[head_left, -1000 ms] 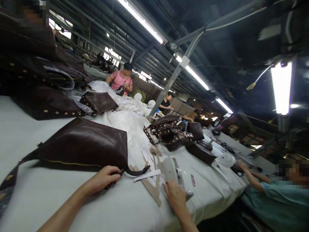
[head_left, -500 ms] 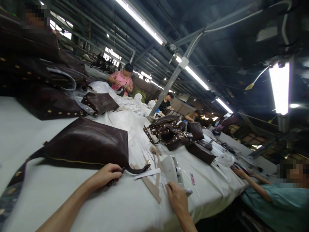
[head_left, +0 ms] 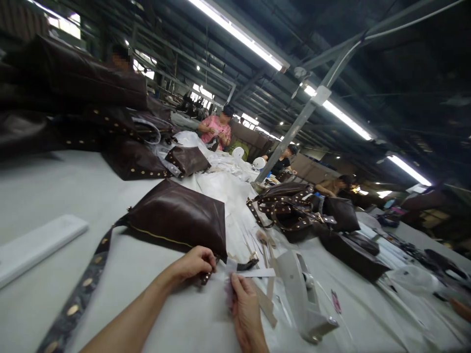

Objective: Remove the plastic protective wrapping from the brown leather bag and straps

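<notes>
My left hand point(head_left: 195, 264) is closed around a dark brown studded strap end point(head_left: 206, 278) beside the lower right corner of a dark brown leather bag point(head_left: 184, 213). A piece of clear tape point(head_left: 231, 268) is pinched in my right hand point(head_left: 245, 301), close to the right of my left hand. The bag lies on the table with a yellow zipper along its near edge. A long studded strap point(head_left: 81, 294), covered in clear film, runs from its left end toward me. Right of my right hand stands a grey tape dispenser point(head_left: 296, 282).
Paper strips point(head_left: 268, 306) and a white strip point(head_left: 263, 273) lie by the dispenser. A pink tool point(head_left: 335, 301) is further right. Piled brown bags point(head_left: 91, 83) stand at left, more studded bags point(head_left: 290, 206) at right. A white board point(head_left: 40, 245) lies left. Several people sit beyond.
My right hand has left the tape dispenser and come over to my left hand with a piece of tape. The view has turned left. My left hand still holds the strap end.
</notes>
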{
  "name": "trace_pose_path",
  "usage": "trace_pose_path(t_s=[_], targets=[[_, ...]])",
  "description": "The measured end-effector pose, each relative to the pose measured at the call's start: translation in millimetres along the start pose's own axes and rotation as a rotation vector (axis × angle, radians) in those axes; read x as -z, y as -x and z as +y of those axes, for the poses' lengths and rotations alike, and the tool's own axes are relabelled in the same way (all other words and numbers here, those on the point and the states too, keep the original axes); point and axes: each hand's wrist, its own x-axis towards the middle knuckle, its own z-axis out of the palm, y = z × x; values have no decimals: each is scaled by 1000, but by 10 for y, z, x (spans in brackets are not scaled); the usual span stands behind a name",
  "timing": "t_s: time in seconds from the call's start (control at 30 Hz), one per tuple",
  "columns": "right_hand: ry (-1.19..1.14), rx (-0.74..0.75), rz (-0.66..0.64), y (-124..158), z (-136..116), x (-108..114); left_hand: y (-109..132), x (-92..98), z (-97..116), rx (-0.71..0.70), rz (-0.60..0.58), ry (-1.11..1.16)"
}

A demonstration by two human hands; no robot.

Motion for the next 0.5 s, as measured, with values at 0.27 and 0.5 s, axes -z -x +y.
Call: trace_pose_path(t_s=[0.27,0.5], targets=[[21,-50,6,-58,104,-282,11,-20,100,36,38,16],[189,12,15,-103,19,-228,1,-29,41,22,93,-26]])
